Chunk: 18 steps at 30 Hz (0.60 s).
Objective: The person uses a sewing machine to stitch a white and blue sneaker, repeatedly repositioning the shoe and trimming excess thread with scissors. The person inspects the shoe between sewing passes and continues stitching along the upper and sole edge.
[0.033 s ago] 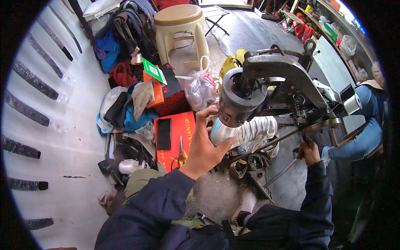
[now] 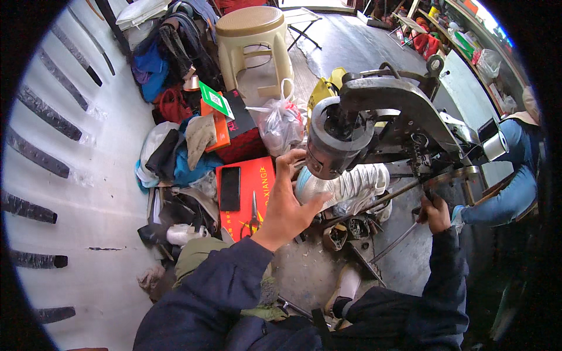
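Note:
A white lace-up sneaker [image 2: 364, 180] with a pale blue edge at its toe sits under the head of a dark metal shoe-sewing machine [image 2: 404, 96]. The machine's round head hides part of the toe. My left hand [image 2: 287, 206] is curled about the toe end, thumb on the near side and fingers on the far side. To the right, below the machine's wheel [image 2: 448, 177], my right hand [image 2: 434, 214] is closed round a crank handle, mostly hidden by the fingers.
A red box [image 2: 244, 175] at left carries a black phone [image 2: 230, 189] and scissors [image 2: 254, 217]. Bags and cloths are heaped beyond it, near a beige stool [image 2: 252, 35]. Metal parts [image 2: 345, 231] lie below the sneaker. Another person's jeans-clad leg [image 2: 509, 187] is at right.

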Motion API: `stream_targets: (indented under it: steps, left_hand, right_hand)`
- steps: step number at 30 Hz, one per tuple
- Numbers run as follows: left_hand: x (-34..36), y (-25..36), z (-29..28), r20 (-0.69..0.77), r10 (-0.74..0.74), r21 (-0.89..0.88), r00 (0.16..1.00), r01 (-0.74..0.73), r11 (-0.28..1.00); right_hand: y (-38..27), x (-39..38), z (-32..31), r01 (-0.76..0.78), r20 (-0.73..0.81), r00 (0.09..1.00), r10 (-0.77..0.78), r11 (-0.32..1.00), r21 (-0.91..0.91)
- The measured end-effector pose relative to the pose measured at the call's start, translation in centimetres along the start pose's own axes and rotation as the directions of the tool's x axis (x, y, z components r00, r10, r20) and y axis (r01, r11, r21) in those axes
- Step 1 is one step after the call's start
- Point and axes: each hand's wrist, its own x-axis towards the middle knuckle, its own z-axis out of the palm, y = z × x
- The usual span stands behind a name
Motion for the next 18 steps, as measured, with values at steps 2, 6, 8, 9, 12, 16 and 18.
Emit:
stream_targets:
  steps: [2,6,8,9,12,16,18]
  left_hand:
    - [0.4,-0.6,-0.2,0.052,-0.068,0.018,0.996,0.067,0.998]
    - [0.1,-1.4,-0.8,0.085,-0.179,0.096,0.980,0.171,0.981]
    - [0.2,-1.6,-1.0,0.096,-0.183,0.102,0.978,0.173,0.980]
    - [0.3,-1.5,-1.0,0.104,-0.174,0.077,0.979,0.166,0.983]
    - [0.4,-0.7,-1.0,0.103,-0.156,0.069,0.982,0.149,0.986]
    - [-0.1,1.0,-1.0,-0.020,0.016,0.271,1.000,-0.010,0.962]
    - [0.0,1.5,-1.4,-0.069,0.089,0.331,0.994,-0.061,0.942]
  right_hand:
    - [-1.9,-1.0,-0.4,0.144,-0.073,0.986,-0.147,0.988,-0.052]
    - [-4.8,-1.1,-5.7,0.353,-0.251,0.898,-0.360,0.933,-0.075]
    - [-3.9,0.1,-9.3,0.308,-0.361,0.818,-0.448,0.871,-0.382]
    - [-2.7,1.0,-10.7,0.307,-0.394,0.780,-0.486,0.846,-0.436]
    - [2.8,4.4,-13.0,0.146,-0.479,0.803,-0.353,0.897,-0.417]
    - [9.8,6.5,-9.0,0.212,-0.298,0.932,-0.204,0.977,-0.009]
    - [10.2,6.0,-6.2,0.107,-0.163,0.974,-0.155,0.957,-0.270]
